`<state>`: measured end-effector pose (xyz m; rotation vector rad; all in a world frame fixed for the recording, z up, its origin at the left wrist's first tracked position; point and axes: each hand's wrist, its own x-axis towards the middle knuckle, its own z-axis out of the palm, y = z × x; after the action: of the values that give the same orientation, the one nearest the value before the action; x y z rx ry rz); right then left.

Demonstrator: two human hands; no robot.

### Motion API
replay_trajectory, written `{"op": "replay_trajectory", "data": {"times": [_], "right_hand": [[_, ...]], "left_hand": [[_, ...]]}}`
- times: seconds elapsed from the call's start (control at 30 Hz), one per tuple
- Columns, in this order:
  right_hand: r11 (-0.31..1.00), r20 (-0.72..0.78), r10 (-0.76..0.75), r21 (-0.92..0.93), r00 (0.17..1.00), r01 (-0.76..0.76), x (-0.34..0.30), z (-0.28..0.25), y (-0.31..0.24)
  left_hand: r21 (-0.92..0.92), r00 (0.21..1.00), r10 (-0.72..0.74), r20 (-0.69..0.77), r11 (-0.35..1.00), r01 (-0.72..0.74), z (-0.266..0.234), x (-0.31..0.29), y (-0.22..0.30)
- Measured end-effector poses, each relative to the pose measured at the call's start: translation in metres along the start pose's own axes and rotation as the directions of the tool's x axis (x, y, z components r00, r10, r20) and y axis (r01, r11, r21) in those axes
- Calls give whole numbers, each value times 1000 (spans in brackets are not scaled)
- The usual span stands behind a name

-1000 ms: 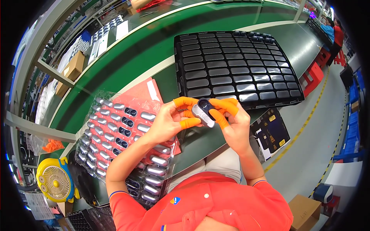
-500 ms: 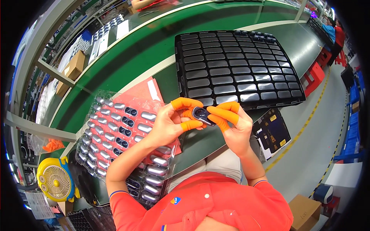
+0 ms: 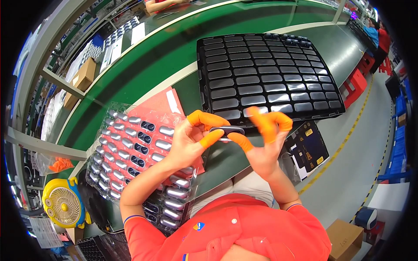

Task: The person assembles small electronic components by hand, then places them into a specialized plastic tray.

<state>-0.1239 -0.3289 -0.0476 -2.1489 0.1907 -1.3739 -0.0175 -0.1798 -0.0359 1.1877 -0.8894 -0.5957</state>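
Observation:
Above the front edge of the green bench, my left hand (image 3: pixel 187 141) pinches a small dark oval earbud case (image 3: pixel 230 130) between thumb and fingers. The case has a pale rim and is seen nearly edge-on. My right hand (image 3: pixel 264 150) has its thumb at the case's right end, while its other fingers are lifted apart from it and blurred. Orange finger cots cover fingertips on both hands. Under and beside my left forearm lies a clear blister tray (image 3: pixel 112 104) holding rows of silver oval shells (image 3: pixel 177 192) and dark two-hollow pieces (image 3: pixel 140 148).
A large black tray (image 3: pixel 201 78) with many oblong pockets lies beyond my hands; some pieces sit in its far right corner. Pink sheet (image 3: pixel 152 102) shows under the blister tray. A yellow fan (image 3: pixel 64 203) stands left. Another person's arm (image 3: pixel 161 5) is across the bench.
The earbud case has tipped from showing its hollowed face to nearly edge-on. My right index and middle fingers have lifted off it and spread.

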Motion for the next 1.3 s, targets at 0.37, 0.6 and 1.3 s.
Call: {"op": "replay_trajectory", "data": {"times": [0.37, 0.6, 1.3], "right_hand": [[924, 241, -19, 375, 970, -75, -8, 1, 11], [921, 175, -88, 390, 981, 13, -9, 10, 0], [697, 434, 225, 554, 872, -455, -13, 10, 6]], "left_hand": [[645, 987, 128, 98, 747, -161, 10, 3, 24], [693, 961, 247, 121, 673, -260, 10, -6, 9], [40, 943, -331, -20, 943, 332, 8, -3, 14]]}}
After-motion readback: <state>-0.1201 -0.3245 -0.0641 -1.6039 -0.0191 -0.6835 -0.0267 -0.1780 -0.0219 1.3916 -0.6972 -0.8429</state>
